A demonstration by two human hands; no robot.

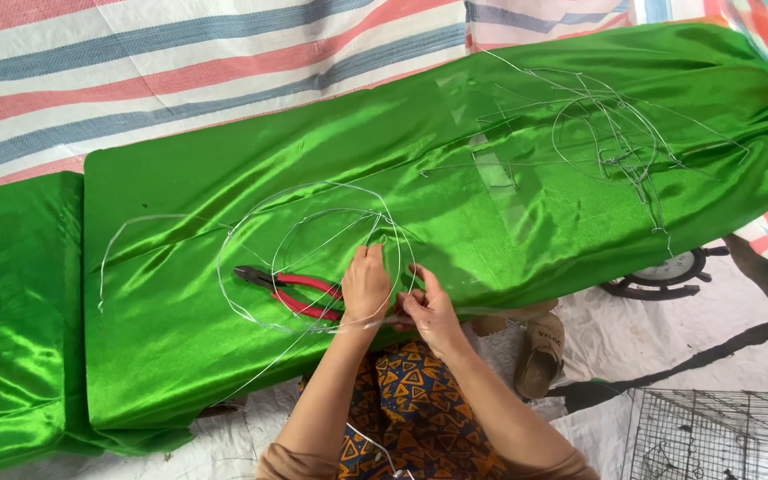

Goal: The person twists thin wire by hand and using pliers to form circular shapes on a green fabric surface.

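Your left hand (365, 286) and right hand (426, 311) pinched the wire hoops (313, 258), already formed but unjoined, pliers (291, 292) idle

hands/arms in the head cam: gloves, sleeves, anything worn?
Both the left hand and the right hand are bare: no gloves, and no rings or watch that can be made out. The forearms are uncovered; tan-brown sleeves sit pushed up near the elbows.

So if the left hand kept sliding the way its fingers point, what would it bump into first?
The left hand points up, away from the person, across the green cloth. It would probably meet the inner wire ring first, just past its fingertips, then the bigger outer ring. The red pliers lie off to its side.
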